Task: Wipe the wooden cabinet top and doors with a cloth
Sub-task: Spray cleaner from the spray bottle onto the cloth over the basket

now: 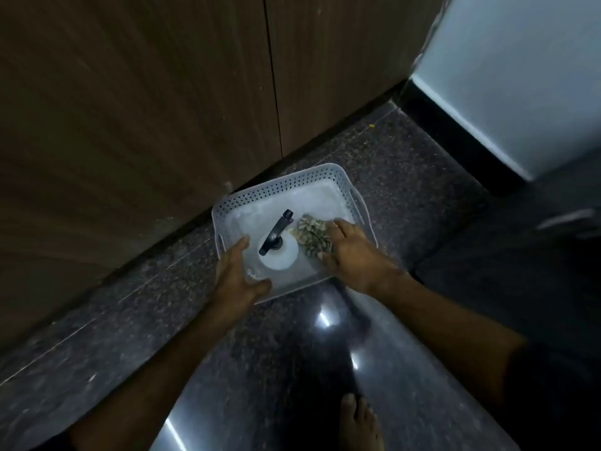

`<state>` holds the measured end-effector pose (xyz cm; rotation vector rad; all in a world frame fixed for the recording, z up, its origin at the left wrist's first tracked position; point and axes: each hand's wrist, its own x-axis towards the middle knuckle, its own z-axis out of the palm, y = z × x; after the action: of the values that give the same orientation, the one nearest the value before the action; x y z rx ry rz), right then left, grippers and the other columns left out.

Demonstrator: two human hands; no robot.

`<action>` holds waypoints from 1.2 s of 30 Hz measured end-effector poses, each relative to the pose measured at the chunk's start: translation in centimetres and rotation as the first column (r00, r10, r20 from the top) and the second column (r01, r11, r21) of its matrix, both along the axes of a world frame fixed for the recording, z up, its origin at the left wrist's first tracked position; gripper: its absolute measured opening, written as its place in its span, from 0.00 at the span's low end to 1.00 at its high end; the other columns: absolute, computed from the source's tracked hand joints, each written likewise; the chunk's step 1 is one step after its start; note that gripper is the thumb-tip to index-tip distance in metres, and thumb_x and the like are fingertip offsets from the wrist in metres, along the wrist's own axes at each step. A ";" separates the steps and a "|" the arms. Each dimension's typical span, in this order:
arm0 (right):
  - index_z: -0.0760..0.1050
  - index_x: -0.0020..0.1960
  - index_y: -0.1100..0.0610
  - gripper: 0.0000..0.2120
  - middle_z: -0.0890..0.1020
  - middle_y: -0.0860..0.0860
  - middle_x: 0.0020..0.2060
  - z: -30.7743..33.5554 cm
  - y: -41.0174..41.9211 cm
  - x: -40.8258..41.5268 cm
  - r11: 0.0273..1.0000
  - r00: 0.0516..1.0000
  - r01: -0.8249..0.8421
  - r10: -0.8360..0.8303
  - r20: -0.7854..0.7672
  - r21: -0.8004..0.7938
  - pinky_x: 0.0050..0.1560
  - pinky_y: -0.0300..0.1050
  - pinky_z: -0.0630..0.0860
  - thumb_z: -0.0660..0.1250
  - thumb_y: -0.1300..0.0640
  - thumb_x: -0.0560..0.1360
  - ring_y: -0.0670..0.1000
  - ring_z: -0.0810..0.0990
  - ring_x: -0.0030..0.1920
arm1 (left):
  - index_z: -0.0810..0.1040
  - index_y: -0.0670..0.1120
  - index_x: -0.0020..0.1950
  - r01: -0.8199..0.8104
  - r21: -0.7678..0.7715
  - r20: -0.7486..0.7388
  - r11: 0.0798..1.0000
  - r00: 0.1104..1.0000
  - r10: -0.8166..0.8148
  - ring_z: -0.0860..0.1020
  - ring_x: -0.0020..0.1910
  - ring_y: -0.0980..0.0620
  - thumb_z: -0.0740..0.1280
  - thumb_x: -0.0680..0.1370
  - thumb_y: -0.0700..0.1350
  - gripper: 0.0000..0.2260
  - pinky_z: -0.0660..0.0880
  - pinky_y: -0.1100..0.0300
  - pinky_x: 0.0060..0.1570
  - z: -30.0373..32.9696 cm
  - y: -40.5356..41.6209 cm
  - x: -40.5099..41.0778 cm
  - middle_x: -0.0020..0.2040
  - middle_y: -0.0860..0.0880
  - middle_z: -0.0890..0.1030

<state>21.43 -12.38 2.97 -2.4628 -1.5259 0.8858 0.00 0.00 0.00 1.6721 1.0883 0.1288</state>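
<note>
A white perforated basket (283,187) is seen on the dark speckled floor (406,177), just beside the foot of the wooden cabinet doors (130,109). Inside it, a spray bottle (278,255) with a dark trigger head stands near the left side, and a crumpled patterned cloth (310,234) lies to its right, touching or nearly touching the bottle.

The basket's near-left rim is held by the left hand (239,271), thumb curled over the edge and fingers wrapped along the outside. The right hand (348,252) is laid over the cloth, with fingers bent onto it; whether the cloth is already pinched or only touched cannot be told, since the fingertips are partly hidden and the picture is dim.

The step in hand is judged to be fetching the cloth; no wiping looks to have been started. For this to be done well, the basket should be kept steady by the left hand while the cloth is gathered fully into the right, lifted clear of the bottle so that it is not tipped, and shaken open into 1 flat pad before being pressed to the doors.
</note>
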 end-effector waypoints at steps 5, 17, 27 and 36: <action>0.50 0.79 0.51 0.36 0.54 0.57 0.78 -7.5 2.4 1.3 0.993 0.987 -0.091 0.100 0.128 -0.074 0.72 0.63 0.60 0.63 0.44 0.78 0.61 0.58 0.74 | 0.65 0.56 0.73 0.129 0.078 0.071 0.989 0.988 -0.134 0.67 0.69 0.53 0.79 0.67 0.43 0.39 0.68 0.49 0.69 -6.7 1.6 2.3 0.70 0.52 0.68; 0.70 0.68 0.54 0.25 0.71 0.56 0.56 -14.9 5.2 3.2 0.989 1.000 -0.004 0.002 0.010 0.146 0.53 0.46 0.72 0.72 0.55 0.74 0.60 0.75 0.55 | 0.75 0.44 0.65 0.285 0.048 0.462 0.957 0.844 -0.274 0.80 0.47 0.39 0.73 0.75 0.38 0.19 0.77 0.49 0.53 -6.4 3.2 8.0 0.43 0.36 0.78; 0.79 0.57 0.65 0.20 0.81 0.65 0.54 -11.5 6.3 5.4 0.530 -0.152 0.815 -0.194 -0.969 -0.234 0.59 0.56 0.75 0.63 0.52 0.73 0.60 0.79 0.53 | 0.82 0.43 0.53 0.232 0.252 0.229 0.939 0.929 -0.291 0.74 0.26 0.53 0.71 0.76 0.52 0.14 0.72 0.56 0.33 -6.5 5.3 10.1 0.25 0.52 0.74; 0.83 0.47 0.62 0.18 0.85 0.58 0.44 -10.6 6.2 5.3 0.417 -0.371 0.833 -0.063 -0.926 -0.362 0.60 0.59 0.75 0.58 0.52 0.79 0.54 0.84 0.40 | 0.85 0.49 0.47 0.241 0.381 -0.026 0.893 0.968 -0.250 0.73 0.21 0.59 0.72 0.73 0.59 0.14 0.74 0.57 0.31 -5.0 6.5 10.8 0.22 0.53 0.75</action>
<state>26.69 -6.17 -7.61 -0.9006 0.1910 1.1718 10.78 6.48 -5.00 2.1405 0.8587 0.2075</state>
